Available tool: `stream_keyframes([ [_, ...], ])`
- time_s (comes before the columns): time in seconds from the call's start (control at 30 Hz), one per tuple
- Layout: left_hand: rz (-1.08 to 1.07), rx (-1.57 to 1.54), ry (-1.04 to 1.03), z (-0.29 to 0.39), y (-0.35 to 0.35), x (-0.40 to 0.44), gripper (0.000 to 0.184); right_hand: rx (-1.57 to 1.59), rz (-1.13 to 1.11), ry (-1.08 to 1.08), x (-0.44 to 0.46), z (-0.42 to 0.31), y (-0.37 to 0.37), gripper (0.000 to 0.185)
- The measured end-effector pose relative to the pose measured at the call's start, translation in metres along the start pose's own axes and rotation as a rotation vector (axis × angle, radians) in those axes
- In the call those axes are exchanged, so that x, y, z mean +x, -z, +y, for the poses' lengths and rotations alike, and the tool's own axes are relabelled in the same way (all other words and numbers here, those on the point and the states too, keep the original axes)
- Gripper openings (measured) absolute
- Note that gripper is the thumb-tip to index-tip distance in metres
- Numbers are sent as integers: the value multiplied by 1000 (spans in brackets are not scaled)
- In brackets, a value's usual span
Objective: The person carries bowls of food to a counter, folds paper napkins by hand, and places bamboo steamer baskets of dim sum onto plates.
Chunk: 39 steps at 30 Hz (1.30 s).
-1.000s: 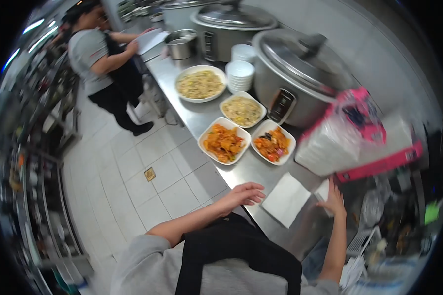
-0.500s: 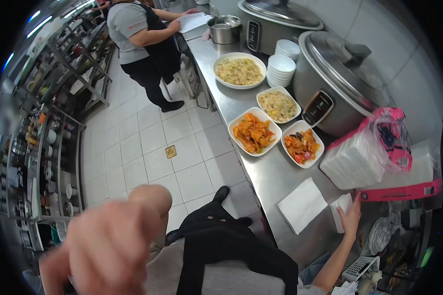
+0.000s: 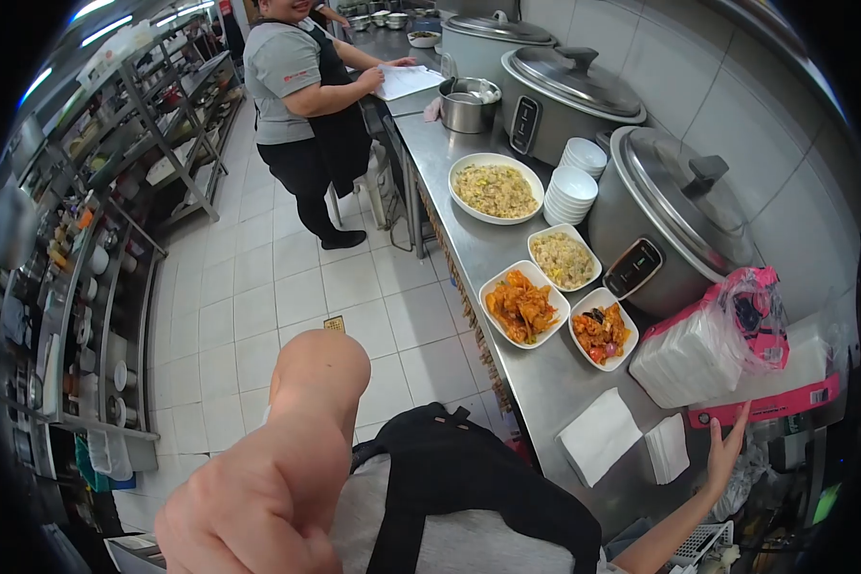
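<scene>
Close to the camera at the lower left, my left hand (image 3: 244,507) is raised with its fingers curled; whatever it may hold is hidden. Beyond the counter's napkins, at the lower right, my right hand (image 3: 727,445) has its fingers apart and holds nothing. It is beside the pink-edged plastic package (image 3: 765,407). Two stacks of white paper napkins, a wider one (image 3: 600,435) and a narrower one (image 3: 667,450), lie side by side on the steel counter (image 3: 536,383). Two dishes of orange-red food (image 3: 523,306) (image 3: 603,333) stand behind them.
Fried rice fills a large round bowl (image 3: 496,188) and a smaller dish (image 3: 564,258). Stacked white bowls (image 3: 571,191) stand by large cookers (image 3: 684,206). Another person (image 3: 306,105) stands at the counter's far end with papers (image 3: 408,81). Shelves (image 3: 115,316) line the left.
My left hand has risen from beside the napkins toward the camera. My right hand has come off the narrower napkin stack and moved right. The view has shifted, showing more of the far counter.
</scene>
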State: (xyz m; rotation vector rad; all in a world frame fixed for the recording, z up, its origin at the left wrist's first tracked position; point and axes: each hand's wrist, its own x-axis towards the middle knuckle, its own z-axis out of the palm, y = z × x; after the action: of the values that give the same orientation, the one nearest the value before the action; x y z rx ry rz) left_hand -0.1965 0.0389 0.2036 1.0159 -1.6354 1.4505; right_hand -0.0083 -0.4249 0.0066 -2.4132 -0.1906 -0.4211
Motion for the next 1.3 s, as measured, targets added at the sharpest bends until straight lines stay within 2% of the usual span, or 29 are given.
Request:
stream_keyframes([
  [0.07,52,-60,-30,23,11,-14,23,-25,-21,-3,3,1,-3,72],
  [0.1,105,-124,-58,32,14,-17,31,29,-33,-40,5,-1,-3,72],
  [0.13,104,-115,-60,37,14,-18,31,86,-39,-72,9,-2,-5,72],
  [0.23,81,-65,16,42,14,-18,32,84,-27,-35,13,1,-2,72],
  [0.3,61,-82,-121,42,15,-19,27,64,-45,-53,10,-4,0,72],
  [0.33,60,-80,-120,33,11,-12,27,51,-68,-74,9,-5,0,72],
  [0.37,2,20,-62,19,3,-1,21,52,-73,-73,8,-2,-2,72],
  [0.4,-54,120,-1,13,-3,5,30,74,-72,-66,7,3,-5,72],
  [0.53,-85,93,28,11,-12,6,32,167,-95,-51,4,12,-15,73],
  [0.67,-9,65,47,4,-30,11,30,231,-155,-40,7,8,-27,73],
  [0.73,6,47,0,-1,-37,16,29,223,-117,-8,12,-2,-25,72],
  [0.83,26,-79,-36,-6,-50,16,27,197,-17,-97,19,-11,-15,70],
  [0.9,42,-164,51,-9,-61,6,26,202,45,-11,8,-10,-6,67],
  [0.93,78,-239,79,-11,-66,-1,26,216,26,-65,3,-13,-2,66],
  [1.0,-14,-53,152,-12,-70,-22,38,190,58,-52,-8,-2,7,63],
  [1.03,130,-139,243,-13,-72,-40,44,187,68,-84,-15,-2,15,61],
  [1.07,84,-78,402,-4,-67,-53,54,188,81,-103,-20,2,24,59],
  [1.1,187,-140,430,-11,-78,-66,22,149,94,-118,-25,14,29,56],
  [1.17,-110,-70,731,0,-59,-104,61,45,131,-133,-39,34,34,54],
  [1.23,41,102,1168,23,-78,-140,58,-77,118,-158,-50,53,31,56],
  [1.27,17,91,1395,27,-83,-150,54,-68,23,-207,-53,63,26,62],
  [1.3,-3,-6,1587,22,-92,-152,45,-154,-35,-135,-55,79,10,66],
])
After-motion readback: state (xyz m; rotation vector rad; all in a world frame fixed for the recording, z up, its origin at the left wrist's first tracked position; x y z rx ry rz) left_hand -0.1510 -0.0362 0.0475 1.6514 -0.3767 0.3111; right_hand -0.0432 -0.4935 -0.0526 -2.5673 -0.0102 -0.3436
